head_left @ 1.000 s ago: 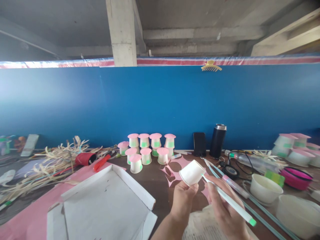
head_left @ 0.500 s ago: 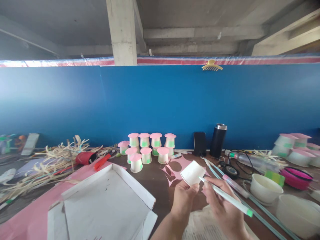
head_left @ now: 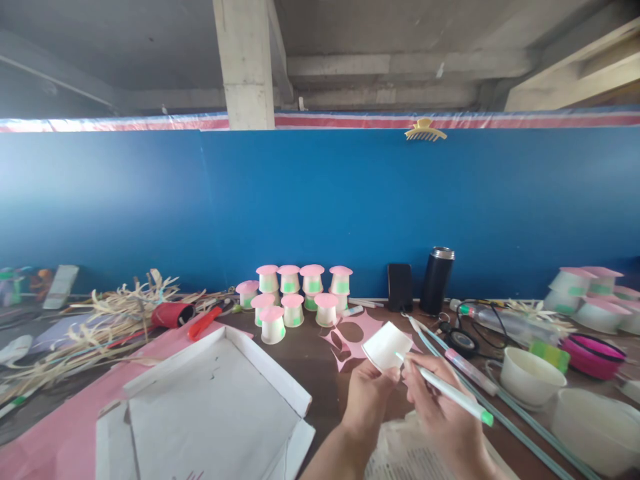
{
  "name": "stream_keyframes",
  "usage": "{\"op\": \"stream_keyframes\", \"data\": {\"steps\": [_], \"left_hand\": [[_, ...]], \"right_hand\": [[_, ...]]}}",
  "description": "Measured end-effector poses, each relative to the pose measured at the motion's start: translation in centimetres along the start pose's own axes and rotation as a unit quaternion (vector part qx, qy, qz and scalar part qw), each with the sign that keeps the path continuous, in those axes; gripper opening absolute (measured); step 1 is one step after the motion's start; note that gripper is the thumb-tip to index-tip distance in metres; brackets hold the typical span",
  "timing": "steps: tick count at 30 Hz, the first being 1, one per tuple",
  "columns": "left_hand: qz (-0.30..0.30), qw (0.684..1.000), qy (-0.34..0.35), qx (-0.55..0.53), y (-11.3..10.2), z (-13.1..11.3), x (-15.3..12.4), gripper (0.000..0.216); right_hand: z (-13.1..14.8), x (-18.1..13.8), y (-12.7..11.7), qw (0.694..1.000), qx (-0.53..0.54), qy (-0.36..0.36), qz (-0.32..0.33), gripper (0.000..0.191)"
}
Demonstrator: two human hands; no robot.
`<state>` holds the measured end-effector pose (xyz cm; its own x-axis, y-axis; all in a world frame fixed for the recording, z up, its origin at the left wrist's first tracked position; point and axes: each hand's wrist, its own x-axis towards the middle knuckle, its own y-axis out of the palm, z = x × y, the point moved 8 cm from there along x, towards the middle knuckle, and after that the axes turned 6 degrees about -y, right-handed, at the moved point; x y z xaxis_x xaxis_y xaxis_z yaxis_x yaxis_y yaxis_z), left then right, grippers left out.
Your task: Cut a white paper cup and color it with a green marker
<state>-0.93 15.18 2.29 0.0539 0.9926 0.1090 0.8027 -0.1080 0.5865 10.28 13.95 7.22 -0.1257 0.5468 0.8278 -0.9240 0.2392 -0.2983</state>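
My left hand (head_left: 367, 401) is closed round a small white paper cup (head_left: 385, 345), held on its side above the table. My right hand (head_left: 440, 413) grips a white marker (head_left: 450, 393) with a green end cap, its green tip touching the cup's side. Behind the hands stands a cluster of several small white cups with pink tops and green marks (head_left: 295, 293). A pink paper sheet with round cut-outs (head_left: 350, 333) lies under the held cup.
A flat white cardboard tray (head_left: 210, 407) lies at left on pink paper. Dried straw (head_left: 100, 320), a red cup (head_left: 173, 315) and red scissors (head_left: 204, 324) lie beyond it. A phone (head_left: 400, 287) and black flask (head_left: 436, 280) stand against the blue wall. White bowls (head_left: 530, 377) and a pink bowl (head_left: 593, 357) sit at right.
My right hand has drawn in toward the cup, and the marker has shifted left so its tip lies against the cup. The cup has tilted a little in my left hand.
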Motion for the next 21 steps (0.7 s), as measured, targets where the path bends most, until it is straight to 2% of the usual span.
{"op": "stream_keyframes", "data": {"steps": [9,21], "left_hand": [[-0.032,0.999,-0.012,0.016,-0.07,-0.17,-0.05,0.049],[0.003,1.0,0.001,0.012,0.55,-0.29,-0.21,0.034]], "right_hand": [[0.14,0.09,0.05,1.0,-0.013,-0.003,0.008,0.016],[-0.12,0.03,0.15,1.0,-0.016,-0.001,0.005,0.015]]}}
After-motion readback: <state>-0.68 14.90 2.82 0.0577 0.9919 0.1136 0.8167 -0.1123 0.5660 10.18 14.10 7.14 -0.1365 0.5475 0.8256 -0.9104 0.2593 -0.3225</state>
